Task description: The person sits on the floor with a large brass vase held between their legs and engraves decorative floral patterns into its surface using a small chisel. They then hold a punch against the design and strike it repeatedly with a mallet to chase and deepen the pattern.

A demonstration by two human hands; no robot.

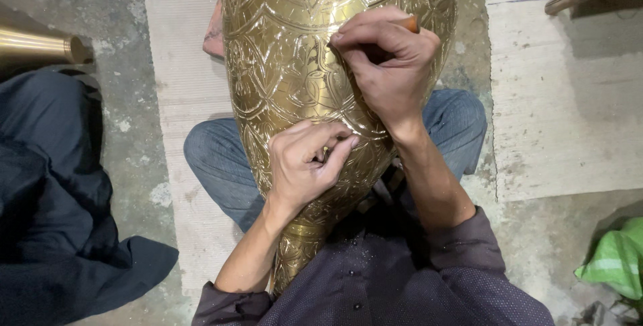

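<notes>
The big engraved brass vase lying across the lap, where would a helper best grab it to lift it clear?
Probably by the wide belly of the brass vase, one palm coming in from each side. It lies lengthwise over the crossed legs, and its narrow neck points toward the body, hemmed in by the left hand and right hand.

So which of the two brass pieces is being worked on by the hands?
The large engraved brass vase lying across the person's lap; both the left hand and right hand rest on it. The plain brass piece lies untouched at far left.

brass vase (295,64) fills the lap, dark cloth (53,199) left, bare floor (562,98) right
</notes>
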